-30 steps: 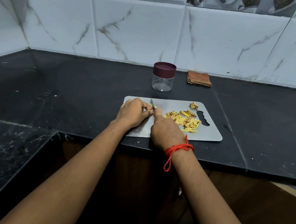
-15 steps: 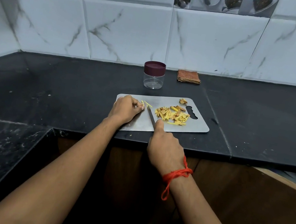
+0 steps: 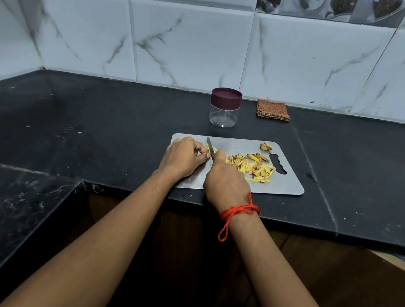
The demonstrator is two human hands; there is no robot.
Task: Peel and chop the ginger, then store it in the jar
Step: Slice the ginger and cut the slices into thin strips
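We see the left hand (image 3: 185, 158) on the near left part of the steel cutting board (image 3: 288, 184), its fingers curled down and pinching a few yellow ginger strips (image 3: 206, 148) against it. The right hand (image 3: 227, 183), a red thread (image 3: 240, 209) tied at its wrist, is closed round the knife (image 3: 210, 142). The handle is hidden in the fist, the forefinger lies along the back, and the blade points away, just beside the left fingertips. Right of the blade lies the heap of chopped ginger (image 3: 252, 167), mixed with brownish peel, and one more scrap (image 3: 265, 146) sits near the board's handle slot. Behind the board stands the clear jar (image 3: 223, 117) with its maroon lid (image 3: 226, 97) on. A folded checked cloth (image 3: 273, 110) lies by the tiled wall. All of this rests on the black counter (image 3: 95, 124).
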